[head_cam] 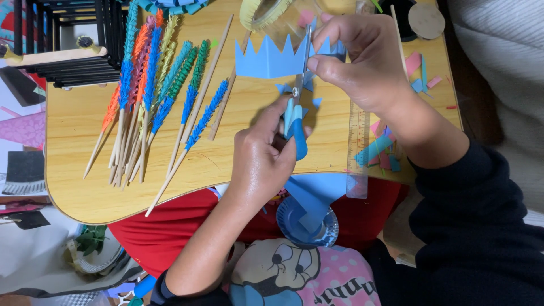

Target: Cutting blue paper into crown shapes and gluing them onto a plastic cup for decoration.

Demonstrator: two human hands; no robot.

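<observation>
Head view: left hand (pixel 263 161) grips blue-handled scissors (pixel 296 107), blades up into the blue zigzag paper strip (pixel 269 59); right hand (pixel 362 59) pinches that strip taut above the wooden table (pixel 73 170), beside paper-wrapped skewers (pixel 153 102).

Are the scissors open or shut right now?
Cannot tell: the scissors point up into the blue paper, which hides the blade tips.

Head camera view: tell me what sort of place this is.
Probably a home craft spot. A small wooden table holds paper-wrapped sticks and paper scraps. The left hand works blue-handled scissors through a zigzag blue paper strip, held by the right hand.
</observation>
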